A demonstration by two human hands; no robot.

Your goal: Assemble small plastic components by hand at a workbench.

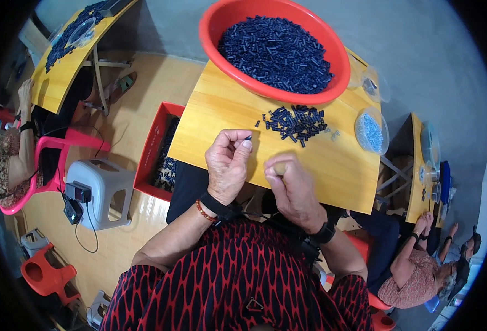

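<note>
Pinches 1 small dark-blue piece (pixel 248 138), mostly hidden by the fingertips, between thumb and bent index finger of the bare left hand (pixel 227 165), over the near edge of a yellow wood-grain tabletop (pixel 199 110). Curls the bare right hand (pixel 294 187) into a loose, blurred fist beside the left, apart from it; cannot tell whether gripping anything inside. Wears a black strap (pixel 214 205) and a reddish-brown beaded bracelet (pixel 200 211) on the left wrist, a black band (pixel 325 233) on the right. Faces, just beyond both hands, a loose heap of short dark-blue cylindrical pieces (pixel 296 124) on the tabletop, with a few strays to its left and some small clear bits (pixel 334 134) to its right. Has, beyond the heap, a large red round plastic basin (pixel 336 55) holding a great many similar dark pieces (pixel 276 55). Has, near the tabletop's right edge, a clear round plastic tub (pixel 385 140) of tiny light-blue bits (pixel 369 132). Shows on the floor to the left a red rectangular box (pixel 149 154) with more dark pieces inside, and past it a grey plastic stool (pixel 102 190) bearing black adapters (pixel 79 192). Shares the room with a co-worker's arm (pixel 25 110) at a table on the left and a co-worker's hands (pixel 422 223) at a table on the right.
</note>
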